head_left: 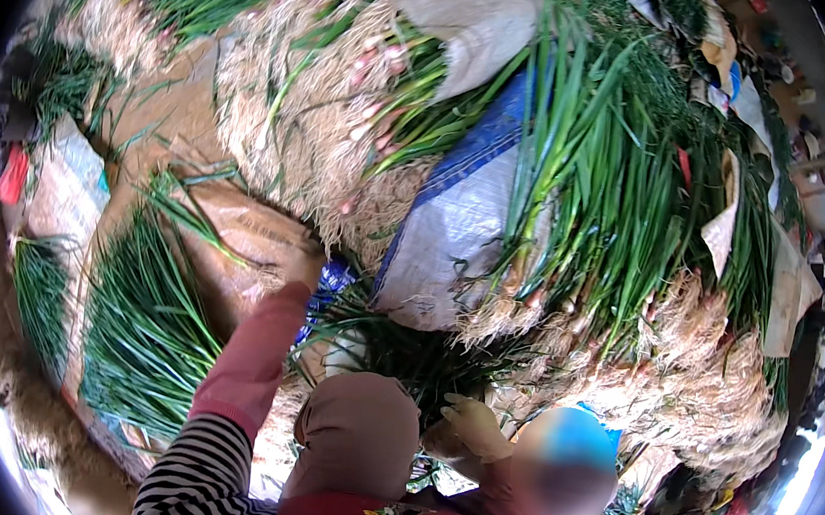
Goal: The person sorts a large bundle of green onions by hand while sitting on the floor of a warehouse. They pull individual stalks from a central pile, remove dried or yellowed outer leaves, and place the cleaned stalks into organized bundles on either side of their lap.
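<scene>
My left hand (301,268) is by the right end of the brown sack (268,242), too blurred for me to tell whether it grips anything; my right hand (477,430) is at the edge of the dark greens (412,355) in front of me, fingers bent, though I cannot tell if they close on leaves; a few loose stalks (203,223) lie across the sack to the left of my left hand, and a careless sweep of my arm could push them into the leafy bundle (139,324) below; the rooted stalks (581,185) ahead on the right worry me more — their roots (707,374) look matted, so a hard tug could drag neighbours along or tear a leaf; their leaves overlap the blue-edged white sack (450,236) — pulling that could upset the pile.
</scene>
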`<act>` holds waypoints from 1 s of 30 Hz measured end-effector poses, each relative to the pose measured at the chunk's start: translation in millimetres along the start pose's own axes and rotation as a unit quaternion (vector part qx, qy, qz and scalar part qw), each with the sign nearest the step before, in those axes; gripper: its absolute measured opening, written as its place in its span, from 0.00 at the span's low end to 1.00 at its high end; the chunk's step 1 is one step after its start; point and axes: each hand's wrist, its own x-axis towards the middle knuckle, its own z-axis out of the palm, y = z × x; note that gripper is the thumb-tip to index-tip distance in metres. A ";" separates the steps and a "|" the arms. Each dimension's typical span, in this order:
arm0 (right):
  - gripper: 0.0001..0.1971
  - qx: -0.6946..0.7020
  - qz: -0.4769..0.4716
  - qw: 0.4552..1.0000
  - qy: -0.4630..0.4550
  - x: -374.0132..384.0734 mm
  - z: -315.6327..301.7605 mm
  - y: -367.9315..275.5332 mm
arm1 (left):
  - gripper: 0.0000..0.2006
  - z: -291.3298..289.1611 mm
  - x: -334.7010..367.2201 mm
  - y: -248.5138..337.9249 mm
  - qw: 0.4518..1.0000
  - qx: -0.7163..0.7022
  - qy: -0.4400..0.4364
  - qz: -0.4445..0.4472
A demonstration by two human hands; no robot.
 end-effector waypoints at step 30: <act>0.14 0.502 -0.184 0.792 0.295 -114.2 -94.4 -56.4 | 0.24 -260.0 -213.8 366.1 0.629 -0.702 -0.333 -0.016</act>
